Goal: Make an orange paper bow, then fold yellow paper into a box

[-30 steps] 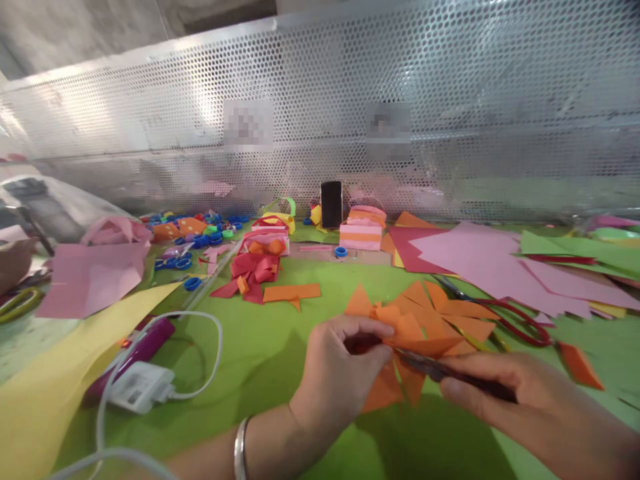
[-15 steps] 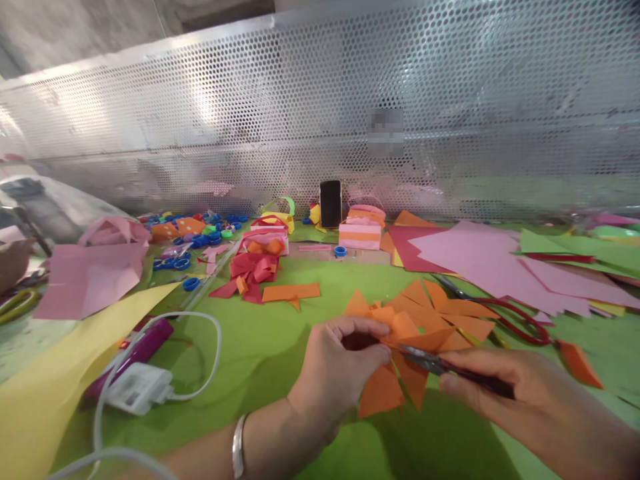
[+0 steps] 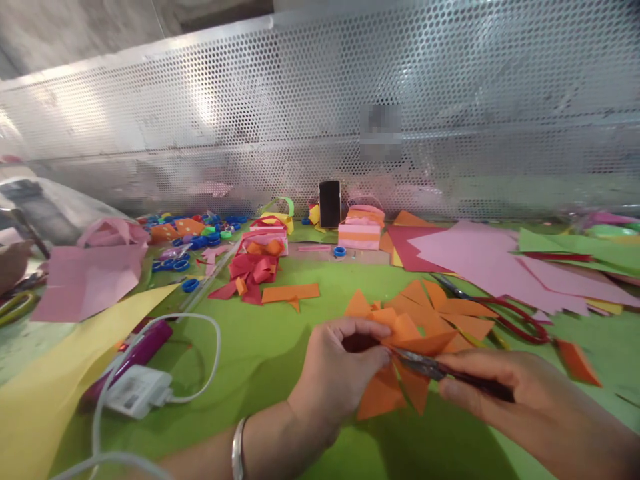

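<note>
My left hand [image 3: 333, 377], with a silver bangle at the wrist, pinches an orange paper piece [image 3: 425, 343] between thumb and fingers. From the right, my right hand [image 3: 500, 393] grips what looks like a small pair of scissors [image 3: 423, 365] with metal blades and dark handles. The blades lie along the lower edge of that piece, close to my left thumb. Cut orange paper pieces [image 3: 383, 393] spread below and behind both hands on the green tabletop [image 3: 270, 353]. Part of the scissors' handles is hidden in my right palm.
Red-handled scissors [image 3: 523, 327] lie beyond my right hand, near pink paper sheets [image 3: 480, 260]. At left are a purple glue gun [image 3: 150, 350], its white adapter [image 3: 140, 391] and a pink paper bag [image 3: 90, 273]. A phone [image 3: 329, 203] stands upright at the back.
The scissors' blades have moved slightly left, nearer my left thumb, and the held orange piece has shifted a little. My left hand stays nearly still.
</note>
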`<state>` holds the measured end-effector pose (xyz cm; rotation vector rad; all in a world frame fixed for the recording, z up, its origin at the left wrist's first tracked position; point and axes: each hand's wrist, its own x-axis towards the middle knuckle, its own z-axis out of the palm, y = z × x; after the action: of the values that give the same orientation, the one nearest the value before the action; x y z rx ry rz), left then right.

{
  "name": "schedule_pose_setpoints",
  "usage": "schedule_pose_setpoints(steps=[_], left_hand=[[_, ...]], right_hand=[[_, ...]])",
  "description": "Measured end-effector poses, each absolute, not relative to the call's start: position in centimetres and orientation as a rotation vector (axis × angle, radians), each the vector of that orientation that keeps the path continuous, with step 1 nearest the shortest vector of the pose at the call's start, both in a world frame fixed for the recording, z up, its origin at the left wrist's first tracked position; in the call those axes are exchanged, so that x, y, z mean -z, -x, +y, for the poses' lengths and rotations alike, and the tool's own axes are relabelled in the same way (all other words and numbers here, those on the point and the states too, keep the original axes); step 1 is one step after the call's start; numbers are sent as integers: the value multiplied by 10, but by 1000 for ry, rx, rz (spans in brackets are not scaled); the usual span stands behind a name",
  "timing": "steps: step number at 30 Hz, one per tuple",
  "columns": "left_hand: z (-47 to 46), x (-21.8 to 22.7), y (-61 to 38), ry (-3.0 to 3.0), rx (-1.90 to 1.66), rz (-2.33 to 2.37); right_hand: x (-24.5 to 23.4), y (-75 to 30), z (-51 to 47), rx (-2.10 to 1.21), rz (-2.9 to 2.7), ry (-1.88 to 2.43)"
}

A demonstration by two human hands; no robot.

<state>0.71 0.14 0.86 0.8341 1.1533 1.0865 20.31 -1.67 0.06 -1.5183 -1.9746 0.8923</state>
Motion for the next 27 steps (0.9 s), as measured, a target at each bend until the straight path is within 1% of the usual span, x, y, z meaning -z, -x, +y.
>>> schedule_pose_setpoints(steps=[3, 6, 7, 9, 11, 13, 16, 19, 21, 23, 25, 27], left_hand=[[4, -11, -2, -863, -1119, 1164], [10, -10, 7, -912, -1160, 1196], [12, -9, 10, -924, -1167, 1206], [17, -7, 16, -928, -1173, 1208], [20, -6, 19, -891, -1177, 1200], [19, -6, 19, -851, -1181, 1197], [15, -7, 16, -837, -1205, 1180], [14, -7, 12, -828, -1240, 1182], [14, -5, 10, -858, -1252, 1196], [14, -4, 7, -901, -1267, 1213], [12, -2, 3, -930, -1285, 1213], [9, -1, -1, -957, -1293, 1198]], right_hand=[[-9, -196, -22, -1076, -2040, 1484], [-16, -186, -26, -1043, -2032, 1486], [-19, -184, -23, -978, -2038, 1500], [-24, -191, -12, -746, -2029, 1588], [-31, -212, 7, -439, -1944, 1740], [-34, -244, 28, -259, -1811, 1848], [-27, -287, 56, -77, -1682, 2012], [-17, -294, 64, 42, -1686, 1960], [-13, -276, 53, 30, -1772, 1823], [-10, -247, 32, -92, -1896, 1641], [-4, -218, 11, -414, -2013, 1395], [3, -196, -3, -518, -1967, 1342]])
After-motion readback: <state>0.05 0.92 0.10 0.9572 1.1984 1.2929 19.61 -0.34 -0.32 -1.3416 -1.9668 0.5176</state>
